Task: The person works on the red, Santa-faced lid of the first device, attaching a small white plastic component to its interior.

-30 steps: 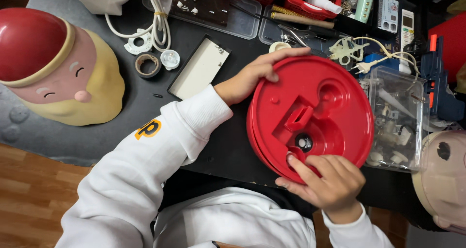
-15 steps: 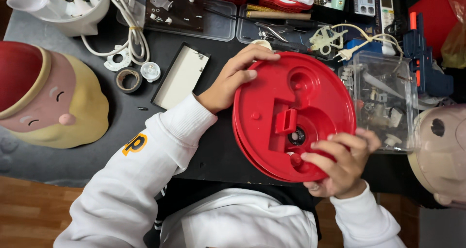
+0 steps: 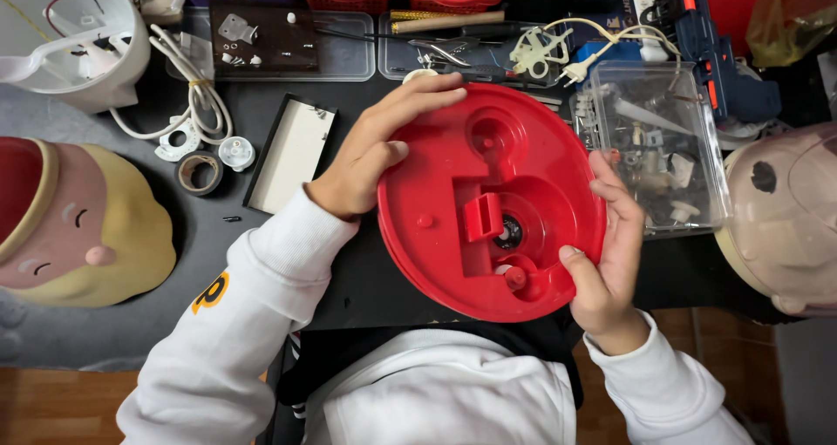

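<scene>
I hold a round red plastic base [image 3: 488,201] above the dark table, its moulded inside facing me, with a raised red block and a small black hub near the middle. My left hand [image 3: 375,149] grips its upper left rim, fingers spread over the top edge. My right hand [image 3: 610,253] clasps the right rim, thumb pressed on the inner face near the lower right. Both sleeves are white.
A clear plastic box of small parts [image 3: 654,149] sits right of the red base. A face-shaped yellow and red shell [image 3: 78,227] lies at left, a beige shell [image 3: 785,218] at right. A white tray [image 3: 292,153], tape roll [image 3: 199,173], white cable [image 3: 196,105] and tools lie behind.
My right hand has slid from the bottom edge of the red base up to its right rim. The base has turned slightly and sits more centred in view.
</scene>
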